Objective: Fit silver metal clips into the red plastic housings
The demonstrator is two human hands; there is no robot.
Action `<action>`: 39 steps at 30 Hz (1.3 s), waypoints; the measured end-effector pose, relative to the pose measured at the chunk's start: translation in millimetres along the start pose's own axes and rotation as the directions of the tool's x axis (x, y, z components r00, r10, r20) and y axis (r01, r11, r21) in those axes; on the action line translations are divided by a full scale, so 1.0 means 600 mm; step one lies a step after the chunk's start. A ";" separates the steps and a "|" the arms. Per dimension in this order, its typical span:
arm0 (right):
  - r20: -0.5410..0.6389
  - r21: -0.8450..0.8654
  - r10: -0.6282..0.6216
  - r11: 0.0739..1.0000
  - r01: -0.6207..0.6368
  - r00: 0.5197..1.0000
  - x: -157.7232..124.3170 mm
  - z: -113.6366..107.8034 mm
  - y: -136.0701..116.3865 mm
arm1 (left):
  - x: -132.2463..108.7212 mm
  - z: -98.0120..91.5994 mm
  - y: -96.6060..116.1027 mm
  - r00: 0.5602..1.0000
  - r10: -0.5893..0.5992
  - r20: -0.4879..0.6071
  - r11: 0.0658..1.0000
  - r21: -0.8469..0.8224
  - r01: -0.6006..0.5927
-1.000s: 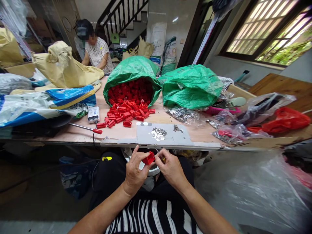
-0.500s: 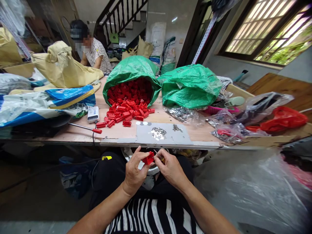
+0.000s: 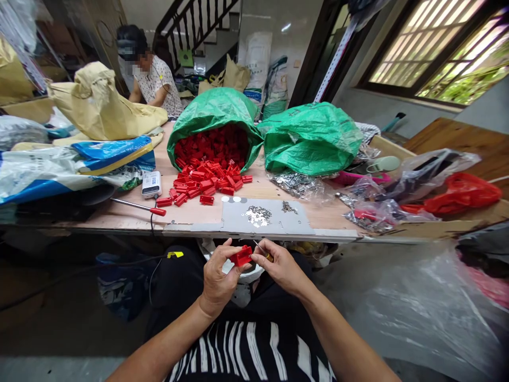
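Together, hands [image 3: 219, 280] around red block [image 3: 242, 256]

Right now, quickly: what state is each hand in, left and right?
Left hand: closed, holding a red plastic piece.
Right hand: closed, pinching a small yellow-handled tool.

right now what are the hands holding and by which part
The left hand grips a red plastic block by one end, between thumb and fingers; the right hand pinches a small screwdriver by its yellow handle.
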State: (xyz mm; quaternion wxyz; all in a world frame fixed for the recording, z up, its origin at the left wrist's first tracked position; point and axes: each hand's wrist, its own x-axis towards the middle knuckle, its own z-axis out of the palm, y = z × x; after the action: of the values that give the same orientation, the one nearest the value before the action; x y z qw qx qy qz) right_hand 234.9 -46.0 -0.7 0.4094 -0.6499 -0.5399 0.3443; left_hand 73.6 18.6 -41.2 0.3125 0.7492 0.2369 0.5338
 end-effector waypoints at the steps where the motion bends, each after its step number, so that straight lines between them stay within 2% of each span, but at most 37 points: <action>1: 0.030 0.052 0.015 0.998 -0.016 0.999 0.003 -0.003 0.002 | 0.000 0.000 0.002 1.000 0.003 0.001 1.000 -0.006 -0.003; 6: 0.218 0.289 0.096 0.944 -0.158 0.971 0.012 -0.016 0.009 | 0.001 0.003 0.009 1.000 0.012 0.004 1.000 -0.029 -0.011; 11: 0.325 0.347 0.154 0.898 -0.269 0.933 0.011 -0.024 0.010 | -0.002 0.004 0.008 1.000 0.000 0.019 1.000 0.011 -0.001; 17: 0.259 0.263 0.129 0.944 -0.198 0.957 0.011 -0.018 0.015 | -0.002 0.006 0.008 0.999 0.039 0.037 0.999 0.035 -0.040; 23: 0.091 0.007 0.052 0.999 -0.053 0.995 0.011 0.009 0.036 | -0.014 0.017 0.003 0.994 0.086 0.065 0.985 0.147 -0.095; 26: 0.072 -0.024 0.044 0.999 -0.042 0.996 0.010 0.017 0.046 | -0.021 0.021 0.000 0.993 0.064 0.096 0.981 0.177 -0.080; 28: 0.088 0.018 0.055 0.998 -0.057 0.995 0.008 0.018 0.050 | -0.025 0.021 -0.001 0.992 0.046 0.117 0.983 0.170 -0.066; 31: 0.157 0.184 0.103 0.974 -0.131 0.982 0.002 0.017 0.056 | -0.028 0.021 -0.002 0.991 0.008 0.131 0.991 0.128 -0.025; 35: 0.286 0.420 0.155 0.867 -0.270 0.945 -0.011 0.016 0.063 | -0.031 0.020 -0.001 0.990 -0.038 0.137 0.998 0.058 0.031; 39: 0.291 0.533 0.127 0.802 -0.270 0.948 -0.023 0.015 0.067 | -0.032 0.019 0.002 0.984 -0.083 0.155 0.996 -0.002 0.084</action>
State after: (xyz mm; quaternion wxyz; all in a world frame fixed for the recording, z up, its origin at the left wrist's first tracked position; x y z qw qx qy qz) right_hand 241.3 -61.4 -40.5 0.4766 -0.5055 -0.3870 0.6062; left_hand 78.7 2.2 -55.4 0.3555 0.7764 0.2408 0.4615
